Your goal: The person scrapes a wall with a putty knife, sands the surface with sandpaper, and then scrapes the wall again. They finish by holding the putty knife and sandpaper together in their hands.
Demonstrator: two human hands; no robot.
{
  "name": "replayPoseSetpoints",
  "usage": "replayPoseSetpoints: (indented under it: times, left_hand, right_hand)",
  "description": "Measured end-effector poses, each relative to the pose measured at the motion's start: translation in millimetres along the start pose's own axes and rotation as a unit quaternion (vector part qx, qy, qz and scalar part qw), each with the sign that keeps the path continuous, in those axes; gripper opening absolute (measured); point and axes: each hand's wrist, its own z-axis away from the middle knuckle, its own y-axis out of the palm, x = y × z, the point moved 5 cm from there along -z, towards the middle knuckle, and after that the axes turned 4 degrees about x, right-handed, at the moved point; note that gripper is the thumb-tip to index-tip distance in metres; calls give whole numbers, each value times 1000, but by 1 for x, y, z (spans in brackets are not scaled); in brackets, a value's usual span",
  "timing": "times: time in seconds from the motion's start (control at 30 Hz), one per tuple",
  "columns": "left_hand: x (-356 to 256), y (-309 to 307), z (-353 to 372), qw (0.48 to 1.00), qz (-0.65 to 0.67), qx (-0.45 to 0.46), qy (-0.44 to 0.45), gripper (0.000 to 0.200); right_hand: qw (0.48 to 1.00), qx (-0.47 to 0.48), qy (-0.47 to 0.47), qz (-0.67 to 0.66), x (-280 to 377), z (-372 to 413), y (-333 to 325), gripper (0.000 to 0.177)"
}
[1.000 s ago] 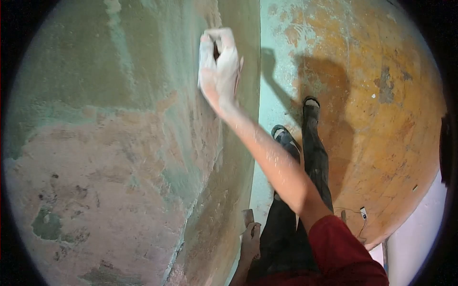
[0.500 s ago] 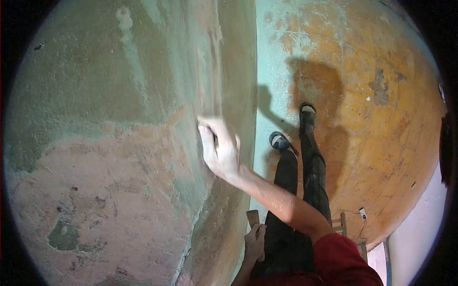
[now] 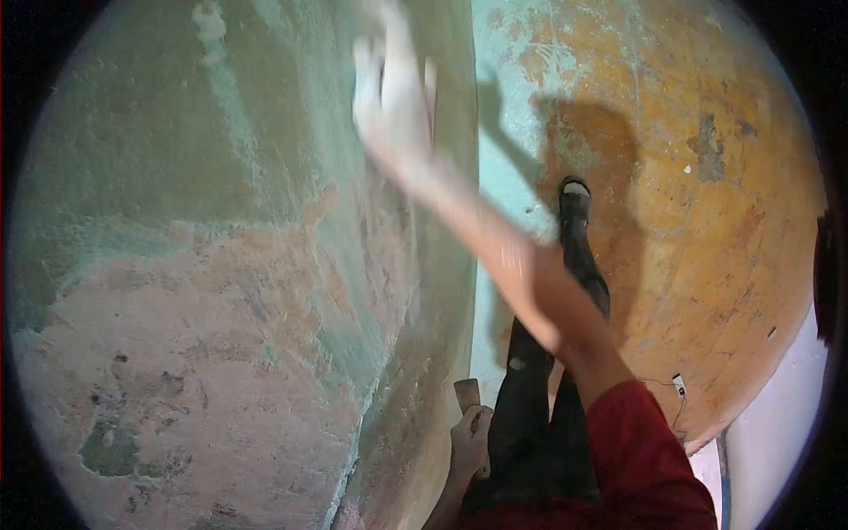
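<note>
Head view, looking down along a rough plastered wall of patchy green and pink-brown [image 3: 194, 265] that filled the left half of the field and met the worn orange-and-teal floor [image 3: 707, 221] far below. The right hand [image 3: 389, 97], whitened with dust and smeared by motion, lay against the upper wall near its vertical edge, at full reach of the arm from the red sleeve [image 3: 645, 459]. Its fingers were too blurred to tell whether they were flat, curled or closed on anything. The left hand [image 3: 470, 442] hung low beside the black trousers [image 3: 530, 424], fingers clenched around a small brown block [image 3: 465, 391]. One dark sandal [image 3: 574, 196] showed on the floor close to the wall's foot. Probable hazards: the rough surface could scrape skin on a fast stroke, loosened plaster and dust could fall toward the face, the long reach could unsettle balance, and the small white device with its thin cable [image 3: 678, 384] lay near enough to catch a foot.
</note>
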Motion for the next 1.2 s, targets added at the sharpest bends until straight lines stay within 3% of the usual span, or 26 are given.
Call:
replayPoseSetpoints:
  times: [0.1,0.13,0.17,0.2,0.27,0.33,0.37,0.43,0.5,0.53,0.6,0.67,0.77,0.8,0.83,0.87,0.93,1.0,1.03,1.07,1.13,1.17,1.2]
  left_hand:
    - [-8,-5,-4,999,-37,-29,1,26]
    - [-11,-8,-5,998,-53,-33,-7,27]
    - [-15,-8,-4,998,-51,-29,-2,27]
    - [-20,-6,-4,999,-41,-23,19,26]
    - [-14,-8,0,998,-41,-18,35,26]
    - [1,-6,-1,998,-39,-3,48,25]
    - [6,-6,0,999,-30,12,0,25]
    - [11,-6,-4,999,-40,-11,16,25]
    - [8,-3,-2,998,-46,-31,42,25]
    - [4,-1,-2,997,-50,-23,54,26]
    - [-2,1,1,996,-58,-14,69,26]
    - [-1,1,10,996,-64,1,61,26]
    - [15,1,4,997,-66,5,28,25]
    - [16,5,2,998,-61,7,31,25]
    - [16,1,2,998,-51,2,47,25]
    - [13,-1,0,997,-39,-4,66,24]
    - [6,0,0,996,-35,1,76,23]
    - [13,-8,4,996,-42,1,74,22]
    - [21,-7,1,999,-33,10,42,23]
    - [27,-7,-1,999,-23,20,11,23]
    - [25,-6,-4,999,-37,9,4,23]
    - [23,-6,-3,999,-53,0,-3,24]
    - [23,-6,-1,999,-53,0,-1,24]
  right_hand:
    - [997,47,24,-59,3,19,1,46]
    - [997,60,21,-36,13,78,-3,48]
    - [980,108,26,-165,-2,137,3,51]
    - [990,117,-74,-5,21,169,-21,56]
    - [986,98,0,-138,7,172,-13,51]
    - [999,-23,8,35,14,80,-10,41]
    - [999,-19,8,31,19,61,-10,41]
    - [979,35,186,-78,9,49,-8,41]
    - [997,50,10,-65,14,136,-11,44]
    - [987,57,-25,-146,12,182,-6,48]
    - [993,39,-103,37,34,178,-21,51]
    - [997,13,69,-28,27,96,-10,53]
    - [995,27,97,-28,26,55,-6,52]
    - [979,112,153,-76,30,90,-11,52]
    - [994,61,55,-71,26,140,-6,53]
    - [993,12,21,-117,40,173,-14,54]
    - [995,53,-41,-72,48,182,-19,56]
    - [996,72,47,22,19,116,-12,53]
    - [994,75,51,-60,3,68,-3,60]
    - [994,73,51,-60,-1,70,-2,60]
    - [998,12,-60,-31,4,78,-8,51]
    - [997,78,-19,-12,-2,127,-6,59]
    - [985,136,27,-97,-10,185,-6,59]
